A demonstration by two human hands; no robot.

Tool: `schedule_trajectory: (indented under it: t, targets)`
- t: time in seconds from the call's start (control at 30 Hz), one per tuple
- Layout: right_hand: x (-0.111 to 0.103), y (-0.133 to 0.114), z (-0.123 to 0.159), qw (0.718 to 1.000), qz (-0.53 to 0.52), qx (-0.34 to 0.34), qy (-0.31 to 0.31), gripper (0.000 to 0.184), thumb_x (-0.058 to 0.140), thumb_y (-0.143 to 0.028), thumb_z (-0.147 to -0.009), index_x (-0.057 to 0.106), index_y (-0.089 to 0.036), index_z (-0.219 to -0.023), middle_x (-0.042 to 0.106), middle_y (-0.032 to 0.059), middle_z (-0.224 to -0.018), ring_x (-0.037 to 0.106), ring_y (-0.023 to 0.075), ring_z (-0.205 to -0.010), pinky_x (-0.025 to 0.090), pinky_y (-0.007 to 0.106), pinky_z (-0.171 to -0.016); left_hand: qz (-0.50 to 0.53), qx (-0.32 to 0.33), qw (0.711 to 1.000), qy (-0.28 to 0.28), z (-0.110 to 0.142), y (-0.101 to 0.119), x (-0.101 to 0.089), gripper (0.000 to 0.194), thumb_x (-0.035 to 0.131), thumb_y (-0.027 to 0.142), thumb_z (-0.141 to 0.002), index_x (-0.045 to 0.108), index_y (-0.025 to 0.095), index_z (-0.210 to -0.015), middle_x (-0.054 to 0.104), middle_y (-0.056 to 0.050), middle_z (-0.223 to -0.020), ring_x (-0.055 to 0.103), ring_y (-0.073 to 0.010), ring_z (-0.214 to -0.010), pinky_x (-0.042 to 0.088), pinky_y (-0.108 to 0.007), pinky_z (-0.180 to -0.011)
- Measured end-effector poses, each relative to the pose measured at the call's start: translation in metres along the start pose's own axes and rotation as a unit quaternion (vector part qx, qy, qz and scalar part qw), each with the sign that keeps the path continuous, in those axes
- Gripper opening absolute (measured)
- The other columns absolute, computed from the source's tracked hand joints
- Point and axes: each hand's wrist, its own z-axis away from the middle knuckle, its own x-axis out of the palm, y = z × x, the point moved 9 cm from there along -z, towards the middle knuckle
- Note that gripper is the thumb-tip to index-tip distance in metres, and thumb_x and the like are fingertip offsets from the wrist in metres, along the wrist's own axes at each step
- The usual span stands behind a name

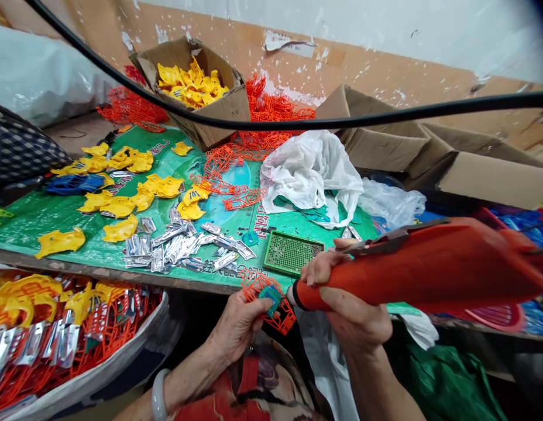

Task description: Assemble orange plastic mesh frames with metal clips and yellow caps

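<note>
Just above the lap, at the near edge of the tabletop, the left hand pinches an orange frame with a teal piece on it, fingers nearly closed. Wrapped around the red power tool, the right hand points its tip at the frame. Good work here probably means pressing the teal piece flat, keeping fingertips clear of the tip and holding the tool in line.
</note>
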Motion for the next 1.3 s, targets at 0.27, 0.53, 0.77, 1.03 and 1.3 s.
schedule_trajectory:
  t: [0.27,0.53,0.77,1.03,1.3]
  targets:
    - [-0.04,-0.03,-0.04,0.985,0.024,-0.083,0.147,0.05,0.068,-0.011,-0.059,0.058,-0.024,-0.106,0.06,-0.006,-0.065,0.056,0.0142,-0.058,0.048,0.034,-0.064,-0.038,0.014,0.999,-0.011,0.004,0.006,-0.002,0.024,0.075,0.028,-0.074,0.073,0.015,-0.094,0.068,-0.004,-0.079,0.056,-0.0094,-0.061,0.026,-0.017,-0.043]
    - [-0.065,-0.006,-0.056,0.973,0.106,-0.088,0.184,0.021,0.073,-0.02,-0.056,0.058,-0.019,-0.07,0.061,-0.0039,-0.063,0.057,0.0148,-0.057,0.048,0.035,-0.063,-0.038,-0.017,0.999,-0.023,0.004,0.0,-0.001,0.04,0.08,0.036,-0.07,0.073,0.016,-0.103,0.072,-0.008,-0.089,0.061,-0.0122,-0.065,0.036,-0.019,-0.048]
    - [-0.067,0.007,-0.058,0.976,0.094,-0.085,0.175,0.02,0.075,-0.018,-0.057,0.06,-0.019,-0.071,0.063,-0.0037,-0.063,0.057,0.0141,-0.055,0.047,0.034,-0.061,-0.043,-0.023,0.998,-0.034,0.0,-0.004,-0.002,0.031,0.077,0.036,-0.076,0.072,0.018,-0.101,0.07,-0.006,-0.09,0.061,-0.0099,-0.068,0.028,-0.016,-0.044]
    - [-0.069,0.01,-0.06,0.975,0.1,-0.093,0.175,0.017,0.076,-0.018,-0.057,0.061,-0.017,-0.065,0.062,-0.0028,-0.062,0.057,0.0141,-0.055,0.048,0.034,-0.06,-0.032,-0.034,0.999,-0.025,0.0,-0.007,-0.003,0.028,0.077,0.037,-0.076,0.072,0.018,-0.096,0.068,-0.004,-0.087,0.06,-0.0084,-0.065,0.03,-0.016,-0.046]
    - [-0.065,0.008,-0.06,0.976,0.09,-0.103,0.17,0.022,0.076,-0.013,-0.055,0.06,-0.018,-0.069,0.063,-0.0038,-0.061,0.057,0.0142,-0.055,0.047,0.032,-0.059,0.005,-0.044,0.998,-0.035,-0.001,-0.004,0.004,0.031,0.078,0.035,-0.075,0.071,0.018,-0.1,0.069,-0.004,-0.09,0.06,-0.0077,-0.065,0.034,-0.014,-0.046]
